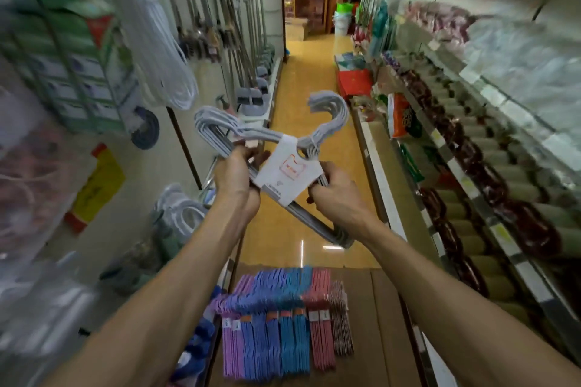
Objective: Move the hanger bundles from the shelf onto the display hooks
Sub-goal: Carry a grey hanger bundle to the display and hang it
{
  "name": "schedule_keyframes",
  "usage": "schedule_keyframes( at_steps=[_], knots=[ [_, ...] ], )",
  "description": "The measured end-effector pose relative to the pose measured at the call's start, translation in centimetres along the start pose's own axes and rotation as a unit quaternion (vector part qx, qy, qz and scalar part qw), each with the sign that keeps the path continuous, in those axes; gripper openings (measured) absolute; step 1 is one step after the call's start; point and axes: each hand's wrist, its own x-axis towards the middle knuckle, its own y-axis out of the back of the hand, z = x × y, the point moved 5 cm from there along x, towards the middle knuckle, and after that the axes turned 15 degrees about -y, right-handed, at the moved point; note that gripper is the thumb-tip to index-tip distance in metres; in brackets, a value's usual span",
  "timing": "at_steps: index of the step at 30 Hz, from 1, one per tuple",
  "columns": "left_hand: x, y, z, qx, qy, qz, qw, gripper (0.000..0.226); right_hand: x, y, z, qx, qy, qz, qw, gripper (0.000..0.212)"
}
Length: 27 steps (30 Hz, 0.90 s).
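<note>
Holding the grey hanger bundle mid-aisle, the left hand clamps its fingers on one shoulder; the right hand grips by the label. Best keep the hooks aligned before threading them on.

The hanger bundle hangs above the aisle floor, with stacked hanger bundles at six o'clock, mops at eleven o'clock and shelves at three.

Grey hanger bundle, white label, held mid-aisle
</note>
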Motion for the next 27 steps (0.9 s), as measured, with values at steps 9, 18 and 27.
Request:
schedule_keyframes(
  at_steps=[9, 18, 27],
  knots=[
    [0.1, -0.6, 9.9, 0.104, -0.059, -0.057, 0.991, 0.024, -4.0, 0.4, -8.6, 0.010, 0.007, -0.023, 1.000, 0.023],
    [-2.2, 1.0, 17.5, 0.091, -0.118, -0.032, 0.988, 0.012, -6.6, -1.1, -14.2, -0.003, 0.067, -0.047, 0.997, 0.038],
    [-9.0, 5.2, 24.0, 0.091, -0.188, 0.085, 0.974, 0.018, -10.8, -3.7, -17.3, -0.018, 0.154, -0.150, 0.976, 0.039]
  ],
)
